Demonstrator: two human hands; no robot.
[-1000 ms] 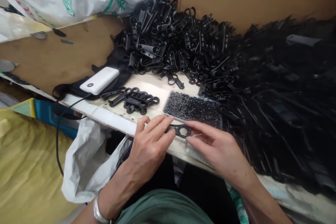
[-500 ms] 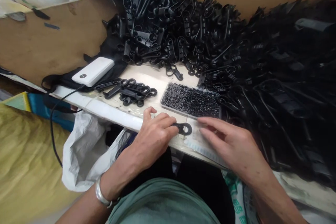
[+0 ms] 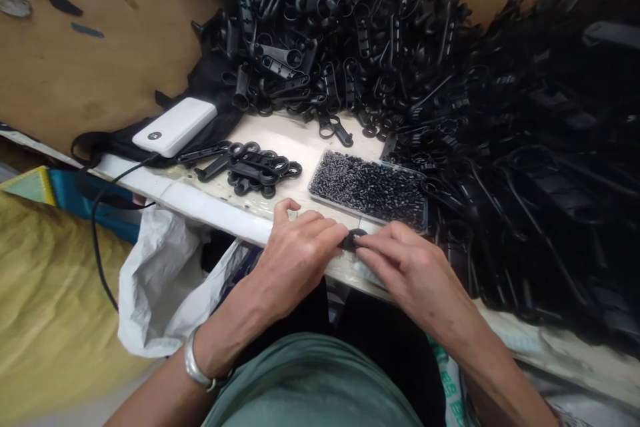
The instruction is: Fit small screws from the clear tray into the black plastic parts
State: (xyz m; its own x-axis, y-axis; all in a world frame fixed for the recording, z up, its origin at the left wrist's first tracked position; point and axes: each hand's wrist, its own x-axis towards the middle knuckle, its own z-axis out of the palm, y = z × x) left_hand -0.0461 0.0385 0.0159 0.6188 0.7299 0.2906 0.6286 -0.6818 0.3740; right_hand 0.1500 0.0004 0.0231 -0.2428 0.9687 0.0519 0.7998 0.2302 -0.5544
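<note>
My left hand is closed on a black plastic part with a ring-shaped end, holding it at the table's front edge. Most of that part is hidden under the fingers. My right hand is pinched, its thumb and fingertips meeting at the ring; whatever lies between them is too small to make out. Just beyond both hands sits a clear shallow box filled with tiny dark pieces. A small stack of similar black ringed parts lies to the left of the box.
A large heap of black plastic parts covers the back and right of the table. At left, a white power bank with a black cable rests on dark cloth. A white sack hangs open below the front edge.
My right hand has moved left, from beside the black part to its ring end, where the fingertips now touch. My left hand keeps its hold. The view has shifted slightly.
</note>
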